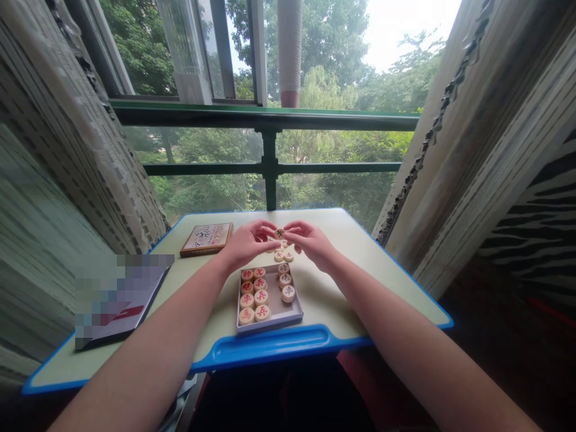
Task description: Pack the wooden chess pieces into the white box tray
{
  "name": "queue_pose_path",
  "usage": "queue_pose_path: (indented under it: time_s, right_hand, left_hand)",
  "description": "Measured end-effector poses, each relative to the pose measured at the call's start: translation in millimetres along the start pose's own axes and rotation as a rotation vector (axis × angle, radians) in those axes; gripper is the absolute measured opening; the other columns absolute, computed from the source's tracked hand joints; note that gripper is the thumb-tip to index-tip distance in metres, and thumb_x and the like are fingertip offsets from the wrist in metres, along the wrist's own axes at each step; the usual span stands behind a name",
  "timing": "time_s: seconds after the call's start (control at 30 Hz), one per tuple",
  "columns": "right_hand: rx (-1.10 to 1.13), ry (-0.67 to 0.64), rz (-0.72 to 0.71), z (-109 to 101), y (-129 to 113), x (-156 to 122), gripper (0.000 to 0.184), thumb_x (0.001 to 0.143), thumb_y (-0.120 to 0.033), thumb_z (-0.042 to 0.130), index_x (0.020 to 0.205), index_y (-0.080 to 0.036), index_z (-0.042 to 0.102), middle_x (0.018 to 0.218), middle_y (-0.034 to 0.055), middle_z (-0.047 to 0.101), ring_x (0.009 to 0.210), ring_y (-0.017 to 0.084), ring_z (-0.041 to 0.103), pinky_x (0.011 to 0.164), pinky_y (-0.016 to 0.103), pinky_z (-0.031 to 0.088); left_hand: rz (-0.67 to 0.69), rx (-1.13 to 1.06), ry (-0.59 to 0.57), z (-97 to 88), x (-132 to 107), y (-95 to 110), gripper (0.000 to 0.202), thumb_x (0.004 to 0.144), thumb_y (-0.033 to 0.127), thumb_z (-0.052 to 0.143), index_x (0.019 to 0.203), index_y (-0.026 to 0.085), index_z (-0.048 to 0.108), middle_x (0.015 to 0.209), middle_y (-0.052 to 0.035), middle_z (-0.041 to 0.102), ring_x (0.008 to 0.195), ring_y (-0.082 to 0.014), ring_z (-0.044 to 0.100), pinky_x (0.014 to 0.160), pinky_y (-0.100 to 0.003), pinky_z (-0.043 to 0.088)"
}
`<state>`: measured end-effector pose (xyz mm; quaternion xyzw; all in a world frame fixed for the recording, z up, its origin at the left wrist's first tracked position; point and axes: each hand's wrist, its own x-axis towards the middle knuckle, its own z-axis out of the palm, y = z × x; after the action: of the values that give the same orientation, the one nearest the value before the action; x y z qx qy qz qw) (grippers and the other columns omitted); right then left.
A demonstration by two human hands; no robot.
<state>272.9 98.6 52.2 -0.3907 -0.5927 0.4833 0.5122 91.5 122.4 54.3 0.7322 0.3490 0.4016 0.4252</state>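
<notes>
My left hand and my right hand meet above the far part of the table. Between their fingertips is a round wooden Chinese chess piece with a black character facing me; both hands grip its sides. Below and behind the hands, several loose chess pieces lie on the tabletop, some partly hidden by the fingers. Nearer to me stands a shallow white box. Red-lettered pieces are stacked along its left in two columns. Down its right side runs a column of dark-lettered pieces.
A decorated box lid lies left of my left hand. Farther left is a dark-edged flat item, partly blurred out. The pale table has a blue rim and a front tray groove. Curtains and a green railing enclose it.
</notes>
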Motion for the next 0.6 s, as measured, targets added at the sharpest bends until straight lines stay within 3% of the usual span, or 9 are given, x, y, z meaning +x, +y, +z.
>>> queue_pose_path:
  time_s: [0.3, 0.6]
  right_hand:
    - [-0.003, -0.073, 0.001, -5, 4, 2, 0.030, 0.062, -0.028, 0.073, 0.088, -0.018, 0.063, 0.076, 0.0010, 0.065, 0.064, 0.011, 0.056, 0.047, 0.020, 0.035]
    - [-0.142, -0.078, -0.102, -3, -6, -7, 0.030, 0.063, -0.030, 0.074, 0.088, -0.017, 0.066, 0.084, 0.0039, 0.068, 0.076, 0.014, 0.061, 0.069, 0.028, 0.048]
  left_hand:
    - [0.033, 0.150, -0.036, -2.6, -1, 5, 0.043, 0.067, 0.040, 0.069, 0.100, 0.012, 0.067, 0.095, -0.0113, 0.069, 0.080, -0.0207, 0.063, 0.069, -0.032, 0.050]
    - [0.074, 0.349, 0.008, -0.2, -11, 21, 0.039, 0.072, 0.044, 0.063, 0.099, 0.016, 0.068, 0.097, -0.0070, 0.069, 0.068, -0.0146, 0.058, 0.061, -0.026, 0.046]
